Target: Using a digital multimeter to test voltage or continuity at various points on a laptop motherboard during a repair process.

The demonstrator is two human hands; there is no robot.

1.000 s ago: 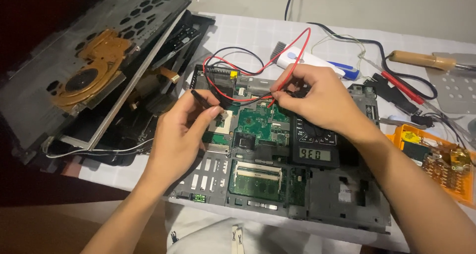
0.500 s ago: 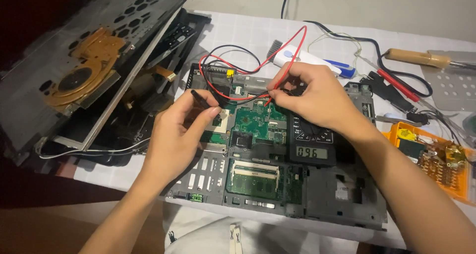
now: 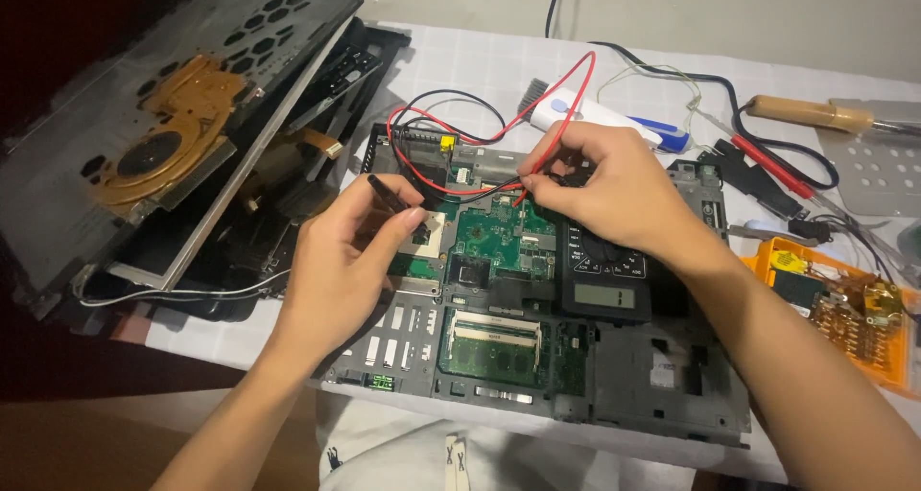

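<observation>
Here I see a checked cloth [image 3: 480,64] on the table, beige wall behind. An orange box [image 3: 868,352] sits at right, a white label on the board's [image 3: 499,232] lower right. My left hand [image 3: 341,266] pinches a black probe [image 3: 384,192]; my right hand [image 3: 614,189] grips a red probe [image 3: 521,199], tip on the board at centre, meter [image 3: 602,275] beside.

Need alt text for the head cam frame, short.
Seen from above, a person's left hand holds a black probe and the right hand a red probe against the green circuit board of an opened laptop. A black multimeter lies on the laptop, on a white checked table.
</observation>
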